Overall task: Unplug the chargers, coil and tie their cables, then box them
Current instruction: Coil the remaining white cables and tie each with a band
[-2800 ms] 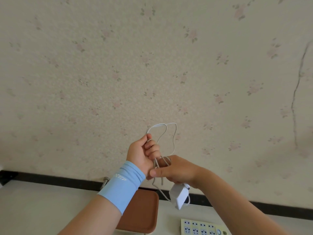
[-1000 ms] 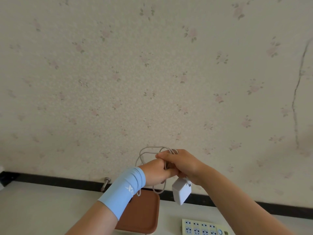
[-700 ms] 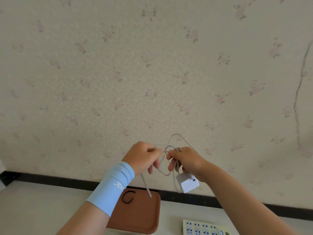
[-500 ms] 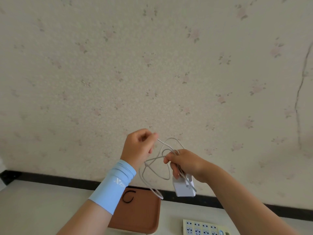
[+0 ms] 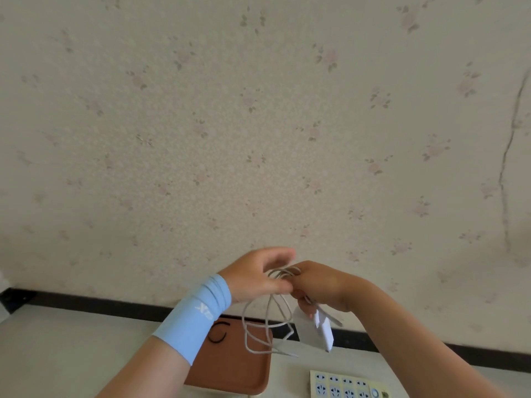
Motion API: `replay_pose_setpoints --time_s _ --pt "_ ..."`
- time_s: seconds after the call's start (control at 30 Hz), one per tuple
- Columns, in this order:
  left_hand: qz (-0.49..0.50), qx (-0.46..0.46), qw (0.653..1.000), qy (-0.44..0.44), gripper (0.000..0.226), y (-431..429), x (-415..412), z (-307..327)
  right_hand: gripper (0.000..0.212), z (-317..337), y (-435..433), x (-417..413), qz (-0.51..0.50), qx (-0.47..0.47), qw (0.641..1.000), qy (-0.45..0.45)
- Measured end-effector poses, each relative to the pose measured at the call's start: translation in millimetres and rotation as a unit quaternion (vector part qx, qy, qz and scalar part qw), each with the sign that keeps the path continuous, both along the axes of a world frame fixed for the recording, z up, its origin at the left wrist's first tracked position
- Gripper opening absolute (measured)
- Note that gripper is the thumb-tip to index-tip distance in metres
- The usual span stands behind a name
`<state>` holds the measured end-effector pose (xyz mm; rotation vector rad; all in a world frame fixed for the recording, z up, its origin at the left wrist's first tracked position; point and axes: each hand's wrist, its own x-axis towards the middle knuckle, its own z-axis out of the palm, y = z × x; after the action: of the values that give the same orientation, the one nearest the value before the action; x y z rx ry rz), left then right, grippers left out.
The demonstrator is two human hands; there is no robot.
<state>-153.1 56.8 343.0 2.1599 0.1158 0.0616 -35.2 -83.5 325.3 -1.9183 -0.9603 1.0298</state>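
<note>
The right hand [image 5: 319,285] grips the gathered top of the white cable [image 5: 281,273], with the charger [image 5: 313,331] dangling beneath it above the worktop [image 5: 71,349]. The left hand [image 5: 253,278] meets the loops, but it is too blurred to tell if it pinches them. Best to keep the loops even and held at one spot, then fetch the black tie [image 5: 218,335] from the brown tray [image 5: 232,374].

White logo on the blue sleeve [image 5: 198,313] read "XT"; the letters after that were too blurred to tell. Marks on the power strip [image 5: 343,387] were too small to read.
</note>
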Motion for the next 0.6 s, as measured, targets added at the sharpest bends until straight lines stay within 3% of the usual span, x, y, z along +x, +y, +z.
replay_pose_setpoints --time_s 0.07,0.27,0.43,0.6 --pt "-0.006 0.054 0.998 0.044 0.066 -4 4 -9 0.017 3 1 -1 -0.017 0.012 0.999 0.035" --pt "0.06 0.083 0.989 0.107 0.009 3 8 -5 0.032 5 -4 5 -0.065 0.041 0.99 0.118" --pt "0.078 0.125 0.975 0.168 0.027 7 6 6 0.034 9 -7 7 -0.038 0.043 0.993 0.103" --pt "0.108 0.084 0.986 0.095 0.032 12 5 8 0.029 17 -14 8 -0.02 0.072 0.977 0.202"
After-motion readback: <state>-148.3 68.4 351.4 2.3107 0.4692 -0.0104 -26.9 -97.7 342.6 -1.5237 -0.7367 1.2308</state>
